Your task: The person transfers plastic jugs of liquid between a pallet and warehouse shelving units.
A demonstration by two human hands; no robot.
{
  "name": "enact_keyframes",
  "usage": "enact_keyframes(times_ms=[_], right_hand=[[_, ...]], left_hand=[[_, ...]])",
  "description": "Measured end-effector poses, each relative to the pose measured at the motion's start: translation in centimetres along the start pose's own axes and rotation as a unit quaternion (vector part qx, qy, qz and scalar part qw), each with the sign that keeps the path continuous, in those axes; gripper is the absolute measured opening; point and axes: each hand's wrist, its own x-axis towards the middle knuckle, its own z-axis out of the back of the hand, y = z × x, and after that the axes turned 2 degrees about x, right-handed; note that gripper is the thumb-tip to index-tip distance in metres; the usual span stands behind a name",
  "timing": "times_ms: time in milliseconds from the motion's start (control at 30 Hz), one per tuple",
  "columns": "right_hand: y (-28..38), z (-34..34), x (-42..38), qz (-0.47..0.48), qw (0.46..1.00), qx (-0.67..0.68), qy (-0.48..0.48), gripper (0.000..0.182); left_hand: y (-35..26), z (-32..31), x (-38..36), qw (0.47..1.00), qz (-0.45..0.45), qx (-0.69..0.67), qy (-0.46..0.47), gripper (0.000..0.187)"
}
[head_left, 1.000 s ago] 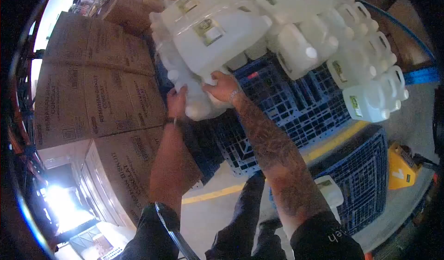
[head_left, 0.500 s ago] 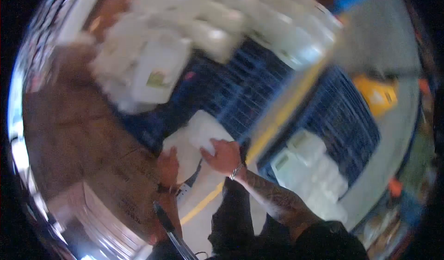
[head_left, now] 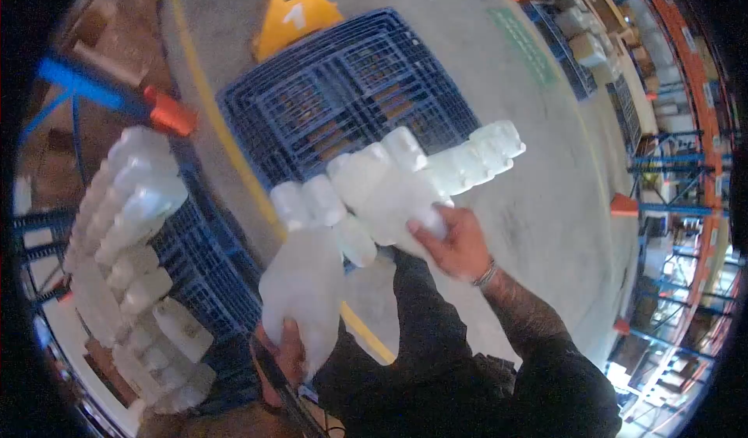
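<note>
My left hand, low in the view, is closed on a white container, its thumb lying over the surface. Further right, my right hand grips another white container by its right end; a bracelet circles that wrist. Both held containers are slightly blurred. Just beyond them, several white containers lie at the near edge of a blue pallet, and a row of them extends to the right.
More white containers stand in rows on another blue pallet at left. A yellow pallet jack is behind the middle pallet. Blue and orange racking lines the right. A yellow line crosses the grey floor.
The view has swung right, from the left pallet and brown cartons to the middle pallet. My hands have moved apart, each with a white container.
</note>
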Motion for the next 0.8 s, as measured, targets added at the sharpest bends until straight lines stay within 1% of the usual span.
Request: enact_keyframes(times_ms=[33,100,133,167,200,233,300,333,367,400,433,500,533,700,767,800], right_hand=[[-2.0,2.7,1.5,-0.005,1.0,0.01,-0.012,0.036],[-4.6,8.1,4.6,0.026,0.995,-0.081,-0.061,0.037],[-6.7,9.5,6.0,0.021,0.995,-0.076,-0.066,0.037],[-9.2,10.6,7.6,0.004,0.989,-0.099,-0.109,0.039],[-11.7,11.7,9.3,-0.011,0.981,-0.124,-0.151,0.041],[-13.7,12.5,11.1,-0.014,0.981,-0.122,-0.153,0.041],[-18.1,13.9,14.4,-0.058,0.975,-0.147,-0.154,0.049],[-20.4,14.1,16.2,-0.06,0.975,-0.146,-0.156,0.049],[-22.9,14.1,18.0,-0.078,0.974,-0.147,-0.152,0.054],[-25.3,13.7,19.3,-0.096,0.974,-0.148,-0.145,0.06],[-27.6,13.1,20.9,-0.096,0.974,-0.147,-0.141,0.06],[-31.4,11.3,23.9,-0.174,0.972,-0.098,-0.126,0.066],[-33.2,10.6,25.2,-0.184,0.972,-0.117,-0.091,0.068],[-40.8,4.3,29.2,-0.208,0.972,-0.105,-0.042,0.073],[-43.6,1.7,31.0,-0.204,0.977,-0.055,0.013,0.076],[-45.0,-0.3,30.9,-0.166,0.982,-0.092,0.012,0.077]], left_hand=[[-2.1,-3.3,1.4,0.999,0.015,-0.043,0.012,0.02],[-4.1,-9.2,4.6,0.985,0.022,-0.173,0.005,0.017],[-5.0,-12.1,6.3,0.978,0.012,-0.206,0.016,0.015],[-5.7,-15.2,8.4,0.97,0.005,-0.241,0.028,0.014],[-6.3,-18.5,10.6,0.961,0.018,-0.274,0.017,0.011],[-6.9,-21.5,13.1,0.951,0.029,-0.308,0.006,0.009],[-7.0,-27.7,18.1,0.962,-0.045,-0.265,0.057,0.011],[-6.7,-30.9,20.9,0.956,-0.054,-0.28,0.076,0.014],[-6.3,-34.1,23.3,0.949,-0.059,-0.295,0.094,0.017],[-6.0,-36.8,25.3,0.954,-0.056,-0.276,0.103,0.02],[-5.8,-39.4,27.1,0.958,-0.057,-0.258,0.113,0.022],[-4.3,-43.6,30.6,0.958,-0.004,-0.261,0.114,0.026],[-3.4,-45.8,32.0,0.954,0.019,-0.287,0.087,0.029],[2.8,-51.5,36.6,0.963,0.038,-0.249,0.096,0.035],[5.9,-53.3,38.1,0.969,0.052,-0.221,0.1,0.038],[7.4,-53.8,39.1,0.975,0.042,-0.169,0.138,0.039]])
